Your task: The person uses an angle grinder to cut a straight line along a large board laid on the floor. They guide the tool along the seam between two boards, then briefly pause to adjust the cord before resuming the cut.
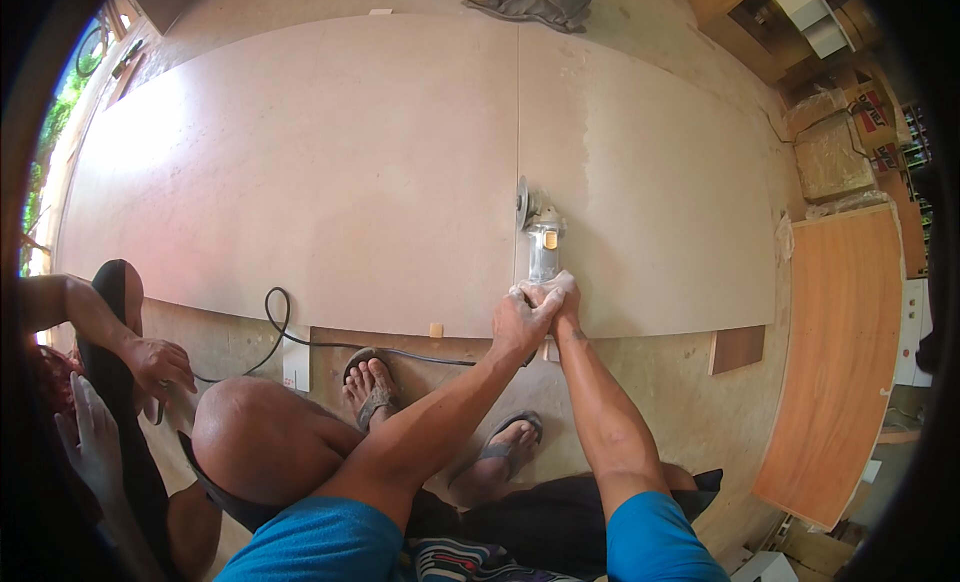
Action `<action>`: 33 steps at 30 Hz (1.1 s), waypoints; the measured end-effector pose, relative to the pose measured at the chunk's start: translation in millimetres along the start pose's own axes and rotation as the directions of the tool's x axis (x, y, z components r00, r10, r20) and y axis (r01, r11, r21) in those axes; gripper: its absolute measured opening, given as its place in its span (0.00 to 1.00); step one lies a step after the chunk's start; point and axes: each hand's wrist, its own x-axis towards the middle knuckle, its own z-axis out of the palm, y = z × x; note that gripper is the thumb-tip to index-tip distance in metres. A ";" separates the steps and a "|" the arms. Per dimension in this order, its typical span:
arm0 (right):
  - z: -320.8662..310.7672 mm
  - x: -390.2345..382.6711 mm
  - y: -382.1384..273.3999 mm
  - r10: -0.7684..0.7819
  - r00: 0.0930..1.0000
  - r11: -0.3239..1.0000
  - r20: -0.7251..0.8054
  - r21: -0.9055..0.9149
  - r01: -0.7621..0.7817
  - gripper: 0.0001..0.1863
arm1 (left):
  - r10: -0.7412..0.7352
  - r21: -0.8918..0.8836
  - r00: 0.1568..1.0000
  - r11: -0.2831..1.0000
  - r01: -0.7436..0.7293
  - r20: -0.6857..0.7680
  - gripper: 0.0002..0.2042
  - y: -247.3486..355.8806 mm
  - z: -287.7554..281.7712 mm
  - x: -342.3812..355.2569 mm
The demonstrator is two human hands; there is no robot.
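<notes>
Both my hands are wrapped around the rear body of a dusty grey angle grinder. My left hand closes on it from the left, and my right hand overlaps from the right; pale dust coats the fingers. The grinder's disc stands on edge at a thin straight line running across a large pale board. Whether the disc is spinning cannot be told. A black power cord leads left from under my left wrist and loops up at the board's near edge.
At the left, a co-worker's hand rests near their knee. My sandalled feet stand at the board's near edge. A brown wooden panel lies at right, with wrapped boxes behind it. Dark cloth lies at the far edge.
</notes>
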 end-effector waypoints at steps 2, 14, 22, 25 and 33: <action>3.6 -0.3 3.3 -0.038 0.996 0.998 -0.079 -0.043 0.035 0.23 | 0.016 0.007 1.000 1.000 -0.016 -0.004 0.36 -1.2 0.6 -1.7; 2.8 -15.0 12.6 -0.048 0.998 0.999 -0.031 -0.008 0.048 0.21 | 0.017 -0.053 0.999 0.998 -0.016 0.028 0.36 -12.8 2.6 -13.1; 0.3 -19.0 13.6 0.022 0.999 0.999 0.037 0.028 -0.023 0.23 | 0.003 -0.006 1.000 1.000 -0.003 -0.003 0.36 -16.5 6.4 -17.9; -0.3 -20.0 12.7 0.040 0.998 0.999 0.051 0.010 -0.040 0.25 | 0.017 0.017 1.000 1.000 -0.017 -0.013 0.36 -16.5 5.7 -20.3; -7.0 -37.2 4.7 -0.018 1.000 0.998 0.014 0.056 0.017 0.19 | -0.032 0.037 0.999 0.999 0.031 0.028 0.37 -13.8 1.1 -28.5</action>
